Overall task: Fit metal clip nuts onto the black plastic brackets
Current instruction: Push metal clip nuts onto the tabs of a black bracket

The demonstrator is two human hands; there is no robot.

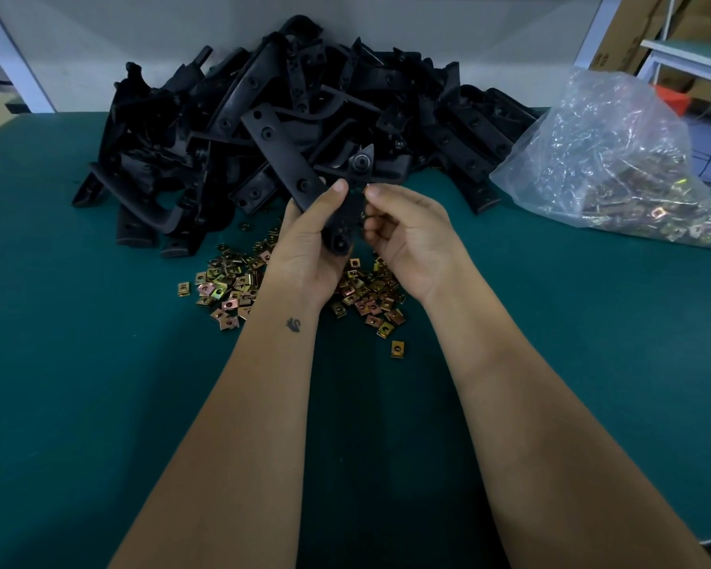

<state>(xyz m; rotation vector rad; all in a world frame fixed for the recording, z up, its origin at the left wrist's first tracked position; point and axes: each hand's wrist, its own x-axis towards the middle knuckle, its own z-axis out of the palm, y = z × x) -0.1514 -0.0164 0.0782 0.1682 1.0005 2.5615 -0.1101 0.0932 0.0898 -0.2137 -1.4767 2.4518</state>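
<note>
— Where's the bracket?
— I see the black bracket [347, 207] held up between both hands; the left hand [308, 244] grips it, thumb on top.
— And the other?
— The right hand [411, 236] pinches at its edge; the clip there is too small to tell. Loose clip nuts [230, 281] lie beneath the hands on the desk [79, 363], the bracket pile [288, 117] beyond them.

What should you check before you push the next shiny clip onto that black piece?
1. Left hand grips the black bracket: ok.
2. Right hand pinches at the bracket's edge: ok.
3. A clip nut between the right fingertips: cannot tell, too small.
4. Clip lined up with a hole: cannot tell.
5. Loose clip nuts on the green table under the hands: ok.
6. Spare brackets in the pile behind: ok.
</note>
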